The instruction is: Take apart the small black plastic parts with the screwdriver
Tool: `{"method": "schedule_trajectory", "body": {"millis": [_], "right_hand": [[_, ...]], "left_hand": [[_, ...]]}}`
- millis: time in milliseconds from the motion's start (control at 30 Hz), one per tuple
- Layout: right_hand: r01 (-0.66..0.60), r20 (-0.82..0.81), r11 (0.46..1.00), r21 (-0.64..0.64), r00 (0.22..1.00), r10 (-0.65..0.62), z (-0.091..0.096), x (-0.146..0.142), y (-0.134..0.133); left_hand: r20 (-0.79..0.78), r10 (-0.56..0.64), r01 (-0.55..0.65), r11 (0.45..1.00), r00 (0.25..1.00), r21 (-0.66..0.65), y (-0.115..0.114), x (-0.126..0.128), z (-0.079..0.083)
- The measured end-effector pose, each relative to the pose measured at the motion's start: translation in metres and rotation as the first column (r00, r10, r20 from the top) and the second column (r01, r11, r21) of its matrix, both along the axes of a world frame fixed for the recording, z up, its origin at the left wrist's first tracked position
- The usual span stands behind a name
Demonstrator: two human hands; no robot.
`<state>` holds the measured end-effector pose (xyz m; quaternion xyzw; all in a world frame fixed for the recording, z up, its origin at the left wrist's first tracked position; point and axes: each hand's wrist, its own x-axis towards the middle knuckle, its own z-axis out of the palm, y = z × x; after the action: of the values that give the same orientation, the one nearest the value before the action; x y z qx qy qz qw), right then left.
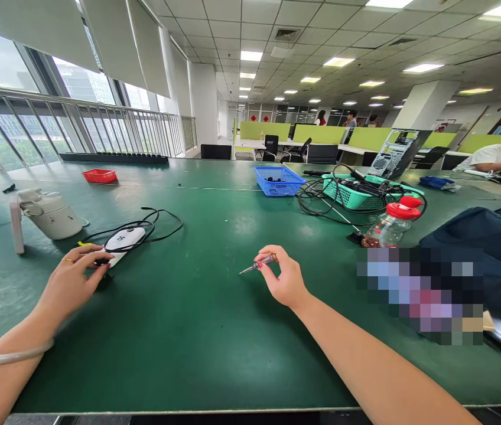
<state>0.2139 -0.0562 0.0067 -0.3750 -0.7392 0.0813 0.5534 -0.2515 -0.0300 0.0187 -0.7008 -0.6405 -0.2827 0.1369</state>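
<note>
Screwdriver [259, 264]: slim metal shaft, dark grip; we pinch it in our right hand [285, 282] w/ fingertips, above green matte table [197, 330].
Axis: near level, tip points left & slightly down.
Left hand [72, 282]: fingers curled, touching white glossy oval mouse [123, 242]; black cable [153, 224] loops behind it.

both hands [72, 277] [283, 279] reach forward, fingers curled, arms extended.

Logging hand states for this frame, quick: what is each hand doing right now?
Left hand: fingers rest on the white computer mouse, not closed around it.
Right hand: closed on a small screwdriver, pinched in its fingertips.
</note>
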Motion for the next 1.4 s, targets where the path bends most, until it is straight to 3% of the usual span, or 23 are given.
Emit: {"method": "schedule_trajectory", "body": {"millis": [133,467,767,867,967,1167,1267,1333,1400], "right_hand": [[0.000,-0.001,1.000,0.009,1.000,0.000,0.001,0.000,0.000],[0.011,-0.005,1.000,-0.016,1.000,-0.011,0.000,0.000,0.001],[0.002,-0.015,1.000,-0.008,1.000,-0.002,0.001,0.000,0.000],[0.006,-0.013,1.000,-0.013,1.000,-0.006,0.001,0.000,0.000],[0.009,-0.011,1.000,-0.014,1.000,-0.009,0.002,0.000,0.000],[0.014,-0.012,0.999,-0.038,1.000,-0.014,0.001,0.000,0.000],[0.009,-0.014,1.000,-0.028,1.000,-0.010,0.000,0.000,0.001],[0.008,-0.013,1.000,-0.024,1.000,-0.008,0.000,0.000,0.001],[0.009,-0.011,0.999,-0.032,1.000,-0.009,0.001,0.000,0.001]], "left_hand": [[0.043,0.069,-0.066,0.996,0.997,-0.058,-0.008,-0.005,0.006],[0.009,0.088,-0.087,0.994,0.996,-0.070,-0.008,-0.004,0.011],[0.058,0.193,-0.192,0.981,0.980,-0.012,-0.005,-0.015,0.009],[0.173,0.209,-0.226,0.970,0.962,0.085,-0.007,-0.014,0.012],[0.334,0.152,-0.217,0.962,0.930,0.166,-0.008,-0.011,0.012],[0.625,0.027,-0.106,0.990,0.780,0.089,-0.006,-0.006,0.008],[0.578,0.089,-0.131,0.991,0.811,0.031,-0.009,-0.002,0.012],[0.477,0.167,-0.165,0.985,0.863,-0.046,-0.012,-0.001,0.016],[0.350,0.171,-0.150,0.985,0.921,-0.087,-0.014,-0.002,0.019]]}}
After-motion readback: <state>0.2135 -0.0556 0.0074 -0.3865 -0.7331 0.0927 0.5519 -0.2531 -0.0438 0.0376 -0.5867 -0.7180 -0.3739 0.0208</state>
